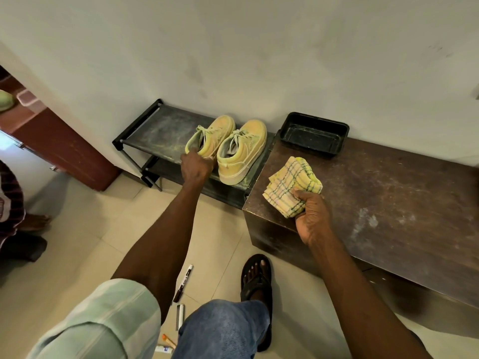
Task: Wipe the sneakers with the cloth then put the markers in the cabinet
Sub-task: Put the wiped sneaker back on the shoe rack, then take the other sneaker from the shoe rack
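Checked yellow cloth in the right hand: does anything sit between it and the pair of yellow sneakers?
Nothing visible does. The right hand grips the checked yellow cloth above the brown cabinet top; only open space separates it from the yellow sneakers.

Black tray (314, 133) sat on brown bench top (388, 203) against wall. Black 2-tier rack (155, 128) stood just left of it. Sandalled foot (256, 278) rested on tiled floor (77, 242).

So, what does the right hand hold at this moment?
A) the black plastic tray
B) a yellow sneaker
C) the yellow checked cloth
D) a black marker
C: the right hand grips the folded yellow checked cloth above the brown cabinet top, while the left hand touches one yellow sneaker.
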A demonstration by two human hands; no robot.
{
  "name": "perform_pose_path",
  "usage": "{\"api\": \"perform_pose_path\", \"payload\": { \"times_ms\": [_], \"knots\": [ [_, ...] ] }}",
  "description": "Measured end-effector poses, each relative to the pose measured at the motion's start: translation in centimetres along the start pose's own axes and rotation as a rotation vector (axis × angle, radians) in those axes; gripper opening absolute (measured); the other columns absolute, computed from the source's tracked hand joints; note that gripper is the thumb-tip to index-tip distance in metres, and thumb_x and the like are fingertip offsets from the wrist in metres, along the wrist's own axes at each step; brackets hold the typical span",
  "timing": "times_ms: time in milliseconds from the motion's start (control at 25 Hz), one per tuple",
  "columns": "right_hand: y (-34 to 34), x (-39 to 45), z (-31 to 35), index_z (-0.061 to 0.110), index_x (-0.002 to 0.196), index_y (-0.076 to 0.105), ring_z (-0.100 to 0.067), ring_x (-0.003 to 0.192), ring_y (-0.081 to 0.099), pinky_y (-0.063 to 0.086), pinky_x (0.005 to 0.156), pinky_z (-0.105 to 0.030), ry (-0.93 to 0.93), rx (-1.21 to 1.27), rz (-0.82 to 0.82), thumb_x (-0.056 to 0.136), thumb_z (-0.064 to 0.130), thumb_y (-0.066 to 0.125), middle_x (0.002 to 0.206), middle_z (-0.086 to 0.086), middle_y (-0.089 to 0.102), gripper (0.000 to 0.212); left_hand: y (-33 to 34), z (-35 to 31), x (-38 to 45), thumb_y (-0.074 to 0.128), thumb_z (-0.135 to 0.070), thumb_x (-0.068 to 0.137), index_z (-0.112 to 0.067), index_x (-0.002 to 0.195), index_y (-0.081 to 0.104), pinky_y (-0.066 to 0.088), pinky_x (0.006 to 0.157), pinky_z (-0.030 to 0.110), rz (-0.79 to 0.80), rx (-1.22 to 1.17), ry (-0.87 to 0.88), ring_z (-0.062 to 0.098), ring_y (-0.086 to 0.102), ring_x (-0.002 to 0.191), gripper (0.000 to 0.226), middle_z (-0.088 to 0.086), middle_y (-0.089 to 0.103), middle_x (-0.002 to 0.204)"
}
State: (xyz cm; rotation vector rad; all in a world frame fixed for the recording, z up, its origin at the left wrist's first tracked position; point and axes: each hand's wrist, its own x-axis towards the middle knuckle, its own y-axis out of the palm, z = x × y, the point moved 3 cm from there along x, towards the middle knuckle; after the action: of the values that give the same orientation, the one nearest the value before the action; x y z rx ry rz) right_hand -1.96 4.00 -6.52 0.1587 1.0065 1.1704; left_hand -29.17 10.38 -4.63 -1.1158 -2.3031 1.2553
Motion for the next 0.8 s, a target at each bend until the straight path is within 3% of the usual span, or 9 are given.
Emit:
{"api": "perform_pose_path", "payload": {
  "times_ms": [160,360,520,600,680,800],
  "knots": [
    [-0.3,-0.3,0.3,0.012,0.102,0.064,-0.027,0.096,0.067,0.054,0.08,-0.053,0.014,0.011,0.022,0.083,-0.013,0.054,0.105,-0.01,0.069,0.033,-0.8,-0.4,-0.6,0.06,-0.025,0.092,-0.007,0.118,0.063,0.049,0.084,0.038,-0.132,-0.001,-0.018,0.032,0.061,0.106,0.031,0.015,0.064,0.117],
    [-0.3,-2.8,2.0,0.01,0.103,0.064,-0.028,0.098,0.067,0.056,0.076,-0.05,0.062,0.06,0.113,0.084,-0.013,0.05,0.105,-0.012,0.07,0.033,-5.4,-1.5,-4.3,0.059,-0.026,0.092,-0.006,0.12,0.062,0.047,0.075,0.034,-0.317,-0.12,0.016,0.029,0.063,0.1,0.035,0.013,0.065,0.113],
    [-0.9,-5.2,4.9,0.006,0.126,0.055,-0.034,0.112,0.062,0.053,0.087,-0.05,0.078,0.143,0.201,0.086,-0.006,0.048,0.121,-0.017,0.064,0.042,-9.8,-5.6,-10.2,0.063,-0.033,0.089,-0.009,0.116,0.064,0.044,0.069,0.027,-0.394,-0.243,0.175,0.019,0.062,0.088,0.036,0.007,0.066,0.106],
    [-1.7,-6.6,7.1,0.007,0.132,0.051,-0.034,0.115,0.06,0.051,0.09,-0.051,0.034,0.223,0.213,0.088,-0.003,0.044,0.126,-0.016,0.062,0.046,-10.1,-8.0,-13.7,0.065,-0.034,0.088,-0.012,0.114,0.066,0.046,0.068,0.027,-0.293,-0.376,0.257,0.014,0.061,0.084,0.034,0.001,0.068,0.101],
    [-3.2,-8.0,9.9,0.009,0.133,0.052,-0.033,0.117,0.059,0.05,0.092,-0.053,-0.051,0.31,0.224,0.089,-0.001,0.04,0.128,-0.015,0.06,0.047,-8.3,-10.1,-16.6,0.067,-0.035,0.085,-0.014,0.11,0.068,0.054,0.072,0.031,-0.091,-0.539,0.299,0.013,0.064,0.085,0.033,-0.002,0.069,0.098],
    [-7.0,-9.9,14.3,0.008,0.126,0.057,-0.032,0.114,0.061,0.052,0.089,-0.05,-0.168,0.414,0.243,0.09,0.001,0.038,0.122,-0.015,0.064,0.041,-3.4,-12.3,-19.8,0.069,-0.041,0.077,-0.016,0.098,0.069,0.057,0.077,0.04,0.245,-0.561,0.273,0.019,0.067,0.085,0.032,-0.001,0.071,0.093]
  ]
}}
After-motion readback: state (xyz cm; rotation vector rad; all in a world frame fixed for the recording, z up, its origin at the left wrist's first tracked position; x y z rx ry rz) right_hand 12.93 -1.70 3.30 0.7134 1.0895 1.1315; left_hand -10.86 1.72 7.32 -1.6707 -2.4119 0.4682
